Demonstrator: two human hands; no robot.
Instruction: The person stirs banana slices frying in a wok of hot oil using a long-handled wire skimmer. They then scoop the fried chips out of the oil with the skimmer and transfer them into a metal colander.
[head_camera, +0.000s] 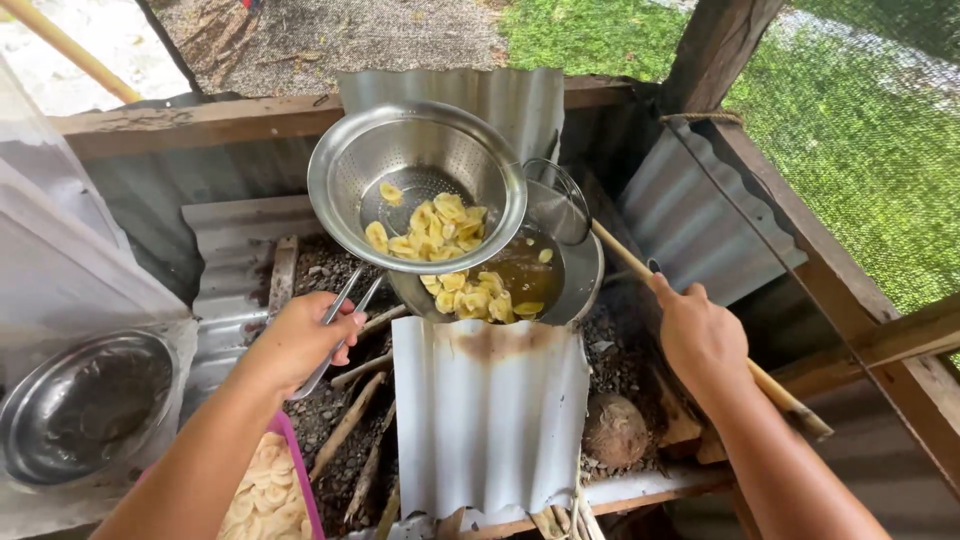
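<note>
Right now, line by line:
Left hand: my left hand is closed around the wire handle of the metal strainer, at centre left of the frame.
Strainer: tilted over the pan so oil drips back in; yellow banana chips sit in its lower side.
Right hand: my right hand is wrapped around a long wooden stick, whose wire skimmer end rests at the pan rim.
Pan: centre of frame, holding dark oil and floating chips.
Surface: ash, stones and firewood, shielded by a corrugated metal sheet.
Surroundings: empty steel bowl lower left; raw slices in a pink tub at the bottom; grass upper right.
</note>
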